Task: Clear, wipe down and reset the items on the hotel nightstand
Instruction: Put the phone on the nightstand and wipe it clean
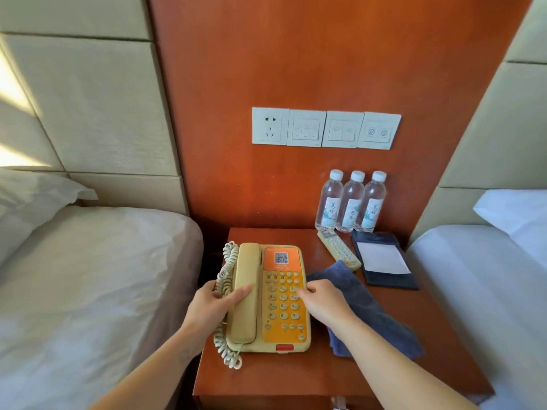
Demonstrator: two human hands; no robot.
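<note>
A beige telephone point(284, 329) with an orange keypad sits on the left half of the wooden nightstand point(296, 377). My left hand point(213, 306) grips the telephone's left side, thumb lying on the handset point(245, 276), fingers by the coiled cord point(225, 273). My right hand point(324, 301) holds the right edge of the telephone, fingertips on the keypad. A dark blue cloth point(376, 318) lies under and beside my right hand. Three water bottles point(352, 202) stand at the back right. A remote control point(339, 248) and a dark notepad holder point(384, 261) lie in front of them.
Beds with white linen flank the nightstand, one bed on the left point(88, 291) and the other bed on the right point(488, 291). A row of wall switches and a socket point(325, 128) sits on the wooden panel above. Padded headboards point(88, 113) rise behind both beds.
</note>
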